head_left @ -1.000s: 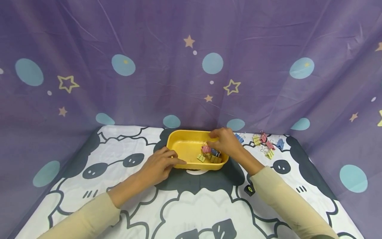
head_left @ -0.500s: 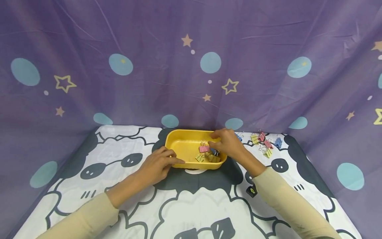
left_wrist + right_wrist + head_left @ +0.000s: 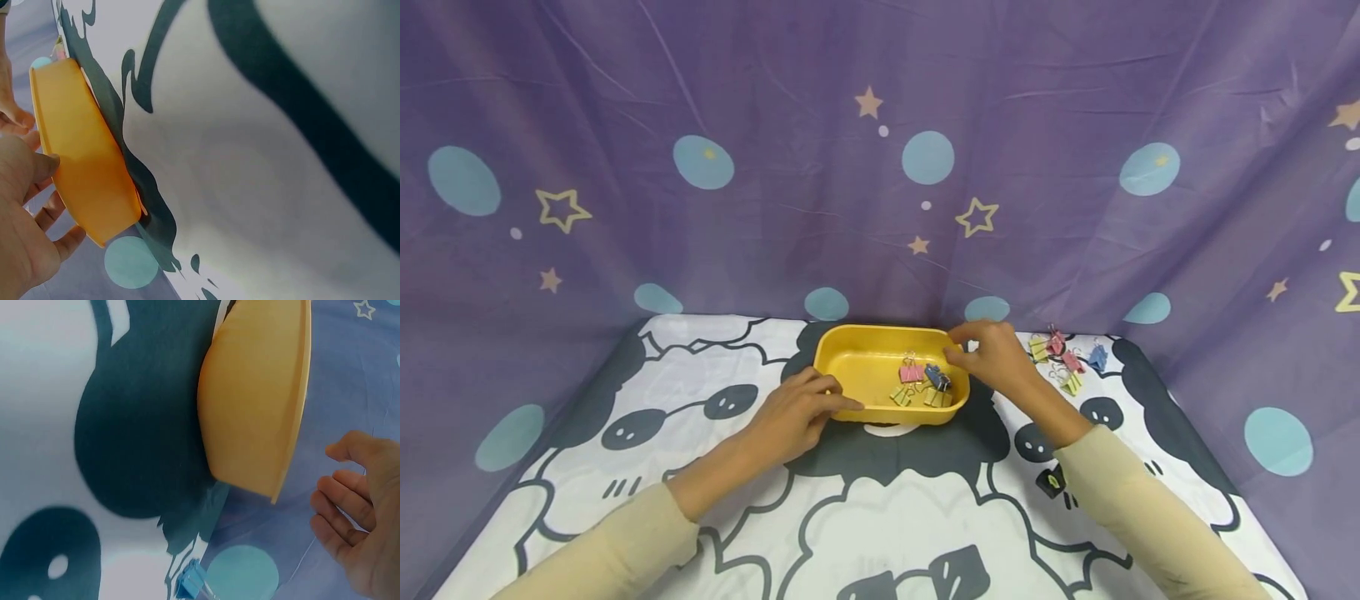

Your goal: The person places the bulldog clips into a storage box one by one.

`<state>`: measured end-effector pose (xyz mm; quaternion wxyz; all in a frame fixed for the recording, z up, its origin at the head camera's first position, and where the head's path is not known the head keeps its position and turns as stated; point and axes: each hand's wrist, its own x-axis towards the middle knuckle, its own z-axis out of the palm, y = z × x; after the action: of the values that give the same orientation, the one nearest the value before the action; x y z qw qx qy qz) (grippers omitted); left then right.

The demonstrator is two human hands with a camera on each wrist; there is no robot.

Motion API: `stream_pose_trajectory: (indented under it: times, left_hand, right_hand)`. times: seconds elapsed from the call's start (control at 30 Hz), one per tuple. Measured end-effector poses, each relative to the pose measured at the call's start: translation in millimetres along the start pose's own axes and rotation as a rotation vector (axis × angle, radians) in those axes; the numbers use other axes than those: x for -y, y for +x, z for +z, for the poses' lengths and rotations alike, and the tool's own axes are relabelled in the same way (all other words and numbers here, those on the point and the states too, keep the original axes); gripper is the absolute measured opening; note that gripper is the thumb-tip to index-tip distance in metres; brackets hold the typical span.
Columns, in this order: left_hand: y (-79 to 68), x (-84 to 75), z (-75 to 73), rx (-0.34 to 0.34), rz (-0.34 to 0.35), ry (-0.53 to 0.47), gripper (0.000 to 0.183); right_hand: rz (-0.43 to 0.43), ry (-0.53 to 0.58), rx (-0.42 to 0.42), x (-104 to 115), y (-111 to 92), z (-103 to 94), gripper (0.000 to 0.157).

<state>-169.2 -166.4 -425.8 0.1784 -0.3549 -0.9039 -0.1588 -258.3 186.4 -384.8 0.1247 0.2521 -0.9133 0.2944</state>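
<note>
A yellow plastic tray stands near the back of the table. Inside, toward its right end, are a pink binder clip, a blue one and yellow ones. My left hand holds the tray's left front corner; in the left wrist view the thumb lies against the outer wall. Just over the tray's right end hovers my right hand, fingers loosely bent around nothing. The right wrist view shows that hand apart from the tray.
Several loose binder clips lie at the back right: yellow, pink and blue. Another blue clip shows in the right wrist view. A purple curtain hangs right behind the table. A sheep-print cloth covers the tabletop.
My right hand has moved from over the clips in the tray to the right, past its rim. The blue clip inside shows more fully. The left hand stays on the tray.
</note>
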Motion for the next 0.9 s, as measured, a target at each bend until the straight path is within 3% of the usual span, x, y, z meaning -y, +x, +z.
stream_pose_trajectory:
  times: [0.47, 0.7, 0.9]
  left_hand:
    - [-0.6, 0.0, -0.9, 0.005, -0.006, 0.003, 0.046]
    - [-0.4, -0.6, -1.0, 0.009, -0.014, 0.004, 0.047]
    - [-0.1, -0.7, 0.0, 0.007, -0.013, 0.009, 0.046]
  right_hand:
    - [0.168, 0.012, -0.079, -35.1, -0.3, -18.7, 0.03]
    - [0.286, -0.01, -0.086, -53.3, -1.9, -17.8, 0.035]
    - [0.32, -0.049, -0.108, -63.6, -3.0, -14.2, 0.034]
